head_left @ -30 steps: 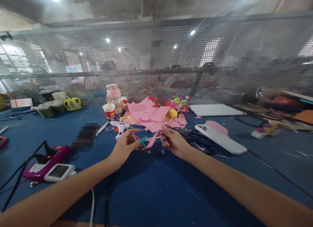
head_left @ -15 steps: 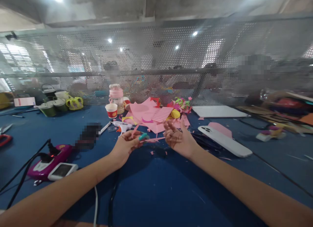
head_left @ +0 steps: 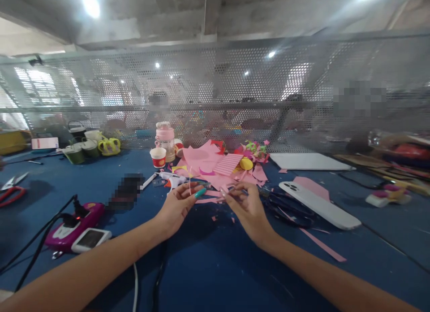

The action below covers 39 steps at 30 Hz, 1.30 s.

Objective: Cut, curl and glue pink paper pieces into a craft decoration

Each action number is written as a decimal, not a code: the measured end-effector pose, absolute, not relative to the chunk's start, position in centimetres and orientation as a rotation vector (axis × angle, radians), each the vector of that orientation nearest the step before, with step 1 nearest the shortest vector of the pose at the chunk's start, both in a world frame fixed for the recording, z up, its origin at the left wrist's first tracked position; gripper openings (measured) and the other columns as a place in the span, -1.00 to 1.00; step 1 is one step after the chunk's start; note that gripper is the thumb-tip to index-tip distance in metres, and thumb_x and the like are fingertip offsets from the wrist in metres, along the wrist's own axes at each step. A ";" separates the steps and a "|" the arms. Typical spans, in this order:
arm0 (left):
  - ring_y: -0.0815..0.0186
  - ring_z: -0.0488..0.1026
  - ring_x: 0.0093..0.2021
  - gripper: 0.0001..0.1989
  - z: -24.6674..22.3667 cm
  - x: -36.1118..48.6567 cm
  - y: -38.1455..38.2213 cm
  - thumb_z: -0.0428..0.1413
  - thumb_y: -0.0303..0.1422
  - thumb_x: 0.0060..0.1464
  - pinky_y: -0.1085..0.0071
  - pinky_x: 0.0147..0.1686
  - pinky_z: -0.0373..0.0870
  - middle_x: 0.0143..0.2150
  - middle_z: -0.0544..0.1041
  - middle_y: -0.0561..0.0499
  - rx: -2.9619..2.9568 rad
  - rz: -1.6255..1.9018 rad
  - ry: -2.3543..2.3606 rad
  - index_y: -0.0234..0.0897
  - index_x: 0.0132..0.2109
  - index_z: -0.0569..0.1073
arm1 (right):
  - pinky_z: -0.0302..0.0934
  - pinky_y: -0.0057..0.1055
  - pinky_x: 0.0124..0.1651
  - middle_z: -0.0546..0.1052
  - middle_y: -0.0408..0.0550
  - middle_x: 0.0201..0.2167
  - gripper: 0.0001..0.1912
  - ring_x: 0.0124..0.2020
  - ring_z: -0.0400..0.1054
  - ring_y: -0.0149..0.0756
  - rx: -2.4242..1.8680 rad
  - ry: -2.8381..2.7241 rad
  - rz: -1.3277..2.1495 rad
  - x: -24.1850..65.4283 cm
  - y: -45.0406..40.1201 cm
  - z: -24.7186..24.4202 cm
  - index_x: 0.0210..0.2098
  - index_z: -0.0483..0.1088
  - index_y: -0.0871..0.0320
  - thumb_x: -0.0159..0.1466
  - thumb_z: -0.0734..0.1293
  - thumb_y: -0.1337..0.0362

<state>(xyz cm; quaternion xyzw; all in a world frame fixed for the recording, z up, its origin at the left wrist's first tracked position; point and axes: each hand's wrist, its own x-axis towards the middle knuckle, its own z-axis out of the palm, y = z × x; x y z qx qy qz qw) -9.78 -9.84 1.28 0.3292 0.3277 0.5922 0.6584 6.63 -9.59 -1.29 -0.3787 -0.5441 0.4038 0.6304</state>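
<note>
Over the front of the paper pile, my left hand [head_left: 178, 209] pinches a thin pink paper strip [head_left: 190, 181], whose end stands up above the fingers. Its thumb tip is teal; I cannot tell whether that is a cover or a nail. My right hand [head_left: 248, 209] is close by on the right, thumb and fingers drawn together in a pinch. What lies between those fingertips, if anything, is too small to make out. Beyond both hands lie pink paper sheets [head_left: 201, 157] and a striped pink piece [head_left: 228, 164]. A white glue gun [head_left: 174, 180] rests just past my left hand.
A white phone [head_left: 322, 208] and a loose pink strip [head_left: 324, 245] lie right. Left are a purple power strip [head_left: 92, 211], scissors [head_left: 12, 188] and cables. A paper cup [head_left: 158, 158] and pink-topped bottle [head_left: 165, 135] stand behind, before a perforated metal screen [head_left: 208, 88].
My right hand has turned from open with spread fingers to a pinch, closer to the left hand. A pink strip now shows on the table beside my right forearm. The view has tilted slightly up.
</note>
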 end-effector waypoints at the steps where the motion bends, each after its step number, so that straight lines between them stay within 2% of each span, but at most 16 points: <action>1: 0.44 0.50 -0.37 -0.77 1.3 -9.8 -9.8 0.16 -0.71 -0.27 0.69 -0.39 0.39 -0.41 0.57 0.01 0.725 1.353 0.752 -0.38 -0.39 0.46 | 0.26 -0.32 -0.25 0.27 -0.15 -0.35 -0.61 -0.33 0.31 -0.36 -0.856 -1.272 0.817 6.7 -9.7 -1.3 -0.33 0.10 0.09 -0.01 0.35 0.09; 5: 0.43 0.51 -0.37 -0.82 1.5 -9.8 -9.7 0.10 -0.70 -0.17 0.68 -0.37 0.40 -0.43 0.57 -0.01 0.702 1.367 0.759 -0.41 -0.40 0.47 | 0.23 -0.31 -0.29 0.26 -0.10 -0.37 -0.73 -0.34 0.28 -0.33 -0.949 -1.470 0.668 6.8 -10.1 -1.0 -0.34 0.17 0.12 0.10 0.24 0.08; 9: 0.44 0.50 -0.39 -0.81 1.4 -9.8 -9.6 0.13 -0.70 -0.22 0.67 -0.37 0.40 -0.44 0.57 0.00 0.701 1.379 0.742 -0.39 -0.42 0.47 | 0.18 -0.35 -0.35 0.28 -0.11 -0.49 -0.67 -0.44 0.24 -0.34 -0.985 -1.528 0.669 6.8 -10.3 -0.7 -0.52 0.26 0.16 0.10 0.21 0.01; 11: 0.45 0.50 -0.42 -0.81 1.2 -9.7 -9.6 0.19 -0.67 -0.29 0.67 -0.39 0.39 -0.47 0.56 0.02 0.713 1.368 0.755 -0.39 -0.44 0.48 | 0.17 -0.35 -0.41 0.32 -0.12 -0.57 -0.60 -0.52 0.24 -0.35 -0.936 -1.508 0.924 6.7 -10.3 -0.6 -0.58 0.28 0.17 0.07 0.21 -0.06; 15: 0.44 0.47 -0.51 -0.74 0.9 -9.8 -9.9 0.31 -0.53 -0.47 0.62 -0.42 0.39 -0.58 0.52 0.06 0.845 1.262 0.777 -0.39 -0.46 0.48 | 0.20 -0.35 -0.46 0.41 -0.11 -0.59 -0.55 -0.56 0.29 -0.34 -0.791 -1.189 1.511 6.2 -10.3 -0.6 -0.54 0.35 0.19 -0.05 0.28 -0.12; 20: 0.46 0.43 -0.58 -0.70 0.8 -9.9 -10.3 0.33 -0.43 -0.51 0.57 -0.46 0.37 -0.64 0.49 0.07 1.001 1.143 0.844 -0.40 -0.47 0.48 | 0.23 -0.43 -0.48 0.44 -0.15 -0.58 -0.68 -0.53 0.31 -0.39 -0.753 -0.973 1.651 5.8 -10.1 -0.4 -0.55 0.41 0.20 -0.17 0.44 0.08; 27: 0.38 0.47 -0.55 -0.67 1.2 -9.7 -10.6 0.32 -0.35 -0.47 0.51 -0.45 0.39 -0.58 0.52 0.01 1.007 1.032 0.809 -0.39 -0.44 0.46 | 0.20 -0.59 -0.55 0.42 -0.24 -0.62 -0.73 -0.59 0.28 -0.53 -0.771 -0.778 1.691 6.2 -9.2 -0.3 -0.61 0.39 0.18 -0.27 0.50 0.22; 31: 0.40 0.47 -0.55 -0.68 1.1 -9.8 -10.6 0.31 -0.33 -0.44 0.54 -0.46 0.38 -0.59 0.52 0.02 0.985 1.025 0.781 -0.38 -0.45 0.45 | 0.07 -0.69 -0.67 0.37 -0.26 -0.66 -0.75 -0.66 0.18 -0.61 -0.797 -0.681 1.749 6.7 -8.9 -0.2 -0.65 0.33 0.21 -0.19 0.47 0.25; 34: 0.40 0.46 -0.56 -0.69 1.2 -9.8 -10.5 0.30 -0.32 -0.43 0.55 -0.49 0.38 -0.59 0.52 0.03 0.953 1.047 0.804 -0.37 -0.47 0.42 | -0.14 -0.73 -0.79 0.36 -0.26 -0.69 -0.72 -0.77 0.03 -0.68 -0.733 -0.663 1.869 6.9 -8.8 -0.1 -0.66 0.27 0.23 -0.15 0.46 0.26; 37: 0.42 0.45 -0.57 -0.69 1.2 -9.7 -10.5 0.30 -0.31 -0.44 0.56 -0.51 0.37 -0.61 0.51 0.05 0.932 1.055 0.824 -0.36 -0.48 0.41 | -0.32 -0.71 -0.84 0.18 -0.35 -0.81 -0.64 -0.85 -0.20 -0.72 -0.635 -0.741 2.011 6.9 -8.9 -0.1 -0.71 0.17 0.23 -0.12 0.45 0.24; 39: 0.43 0.45 -0.58 -0.69 1.2 -9.6 -10.5 0.30 -0.31 -0.42 0.57 -0.51 0.37 -0.61 0.50 0.06 0.935 1.044 0.824 -0.37 -0.48 0.40 | -0.32 -0.71 -0.83 0.11 -0.37 -0.83 -0.63 -0.84 -0.24 -0.72 -0.657 -0.748 2.029 6.7 -9.0 -0.2 -0.71 0.15 0.23 -0.10 0.44 0.24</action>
